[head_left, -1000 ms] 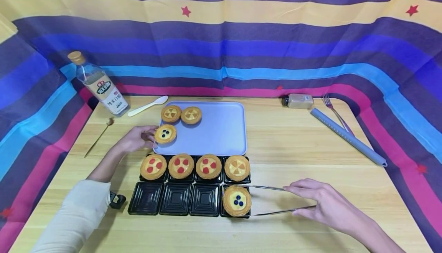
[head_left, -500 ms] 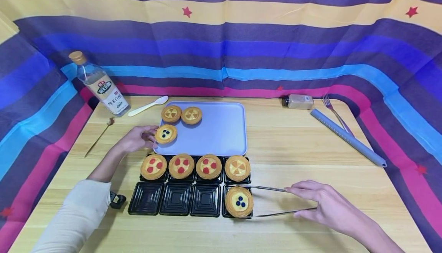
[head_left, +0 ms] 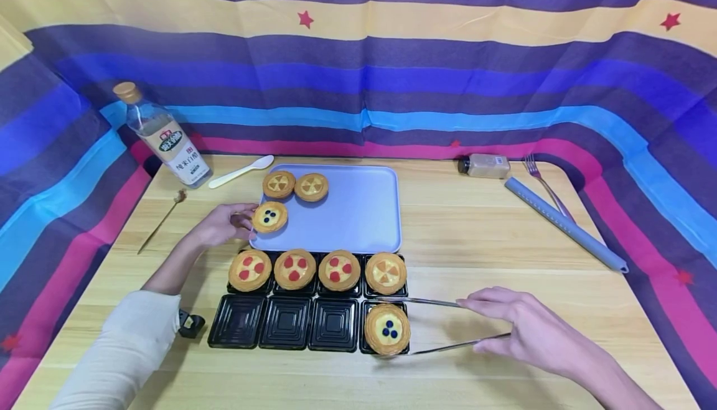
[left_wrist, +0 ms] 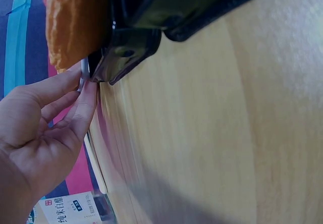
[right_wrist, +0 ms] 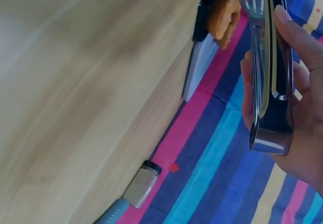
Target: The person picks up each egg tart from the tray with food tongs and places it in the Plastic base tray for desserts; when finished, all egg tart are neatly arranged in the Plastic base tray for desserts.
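My left hand (head_left: 228, 224) pinches the left rim of a lavender tray (head_left: 347, 208) between thumb and fingers. On that tray, a tart with dark blue berries (head_left: 269, 217) sits beside the hand, with two wedge-topped tarts (head_left: 294, 186) behind it. My right hand (head_left: 518, 329) holds metal tongs (right_wrist: 270, 82). Their spread arms lie on either side of another blue-berry tart (head_left: 388, 329), which sits in the front right compartment of the black plastic containers (head_left: 285, 321). In the back row are three red-topped tarts (head_left: 294, 269) and one wedge-topped tart (head_left: 386, 273).
A vinegar bottle (head_left: 168, 142), a white spoon (head_left: 241, 172) and a thin gold-coloured stick (head_left: 161, 223) lie or stand at the left. At the back right are a small shaker jar (head_left: 484, 165), a fork (head_left: 546, 186) and a grey-blue rod (head_left: 566, 224). Striped cloth surrounds the table.
The blue-berry tart between the tongs has shifted slightly right and nearer in its compartment. The tongs have spread a little wider around it. My left hand stays at the tray's rim.
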Tool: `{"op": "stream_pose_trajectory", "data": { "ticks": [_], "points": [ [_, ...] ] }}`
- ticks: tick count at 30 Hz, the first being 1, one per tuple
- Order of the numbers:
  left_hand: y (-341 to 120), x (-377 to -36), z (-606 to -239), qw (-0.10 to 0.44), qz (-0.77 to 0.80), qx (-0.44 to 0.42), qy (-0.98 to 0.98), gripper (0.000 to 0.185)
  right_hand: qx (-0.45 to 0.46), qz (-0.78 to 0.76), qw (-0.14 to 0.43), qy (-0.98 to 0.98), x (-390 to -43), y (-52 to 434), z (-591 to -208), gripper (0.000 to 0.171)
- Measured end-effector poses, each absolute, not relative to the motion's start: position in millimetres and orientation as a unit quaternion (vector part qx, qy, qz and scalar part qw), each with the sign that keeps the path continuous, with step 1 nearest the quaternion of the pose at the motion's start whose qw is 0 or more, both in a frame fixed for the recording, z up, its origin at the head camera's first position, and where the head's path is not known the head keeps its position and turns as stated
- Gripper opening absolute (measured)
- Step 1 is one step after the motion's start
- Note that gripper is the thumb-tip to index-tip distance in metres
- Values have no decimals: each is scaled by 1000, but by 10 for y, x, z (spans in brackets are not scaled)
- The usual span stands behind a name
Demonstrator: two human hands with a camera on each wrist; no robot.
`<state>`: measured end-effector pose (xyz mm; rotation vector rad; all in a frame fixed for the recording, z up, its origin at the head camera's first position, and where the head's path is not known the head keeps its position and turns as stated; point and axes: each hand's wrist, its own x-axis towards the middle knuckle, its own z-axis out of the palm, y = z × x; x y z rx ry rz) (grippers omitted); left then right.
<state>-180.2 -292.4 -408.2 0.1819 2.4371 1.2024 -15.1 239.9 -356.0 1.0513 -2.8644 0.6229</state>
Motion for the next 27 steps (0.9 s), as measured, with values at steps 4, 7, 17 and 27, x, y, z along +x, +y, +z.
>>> {"op": "stream_pose_trajectory", "data": {
  "ticks": [4, 7, 17, 27],
  "points": [
    [-2910, -1805, -4075, 208, 436, 68, 873, 78, 341, 205, 33, -917, -205, 2363, -3521, 54],
    [-2905, -1806, -4077, 210, 440, 69, 871, 78, 343, 208, 46, -915, -253, 2320, -3506, 56],
    [-2927, -1825, -4110, 207, 438, 69, 872, 78, 353, 219, 53, -908, -543, 2088, -3449, 56],
    [-2939, -1803, -4108, 201, 432, 72, 876, 76, 349, 223, 56, -909, -1054, 1723, -3395, 61]
  ]
}}
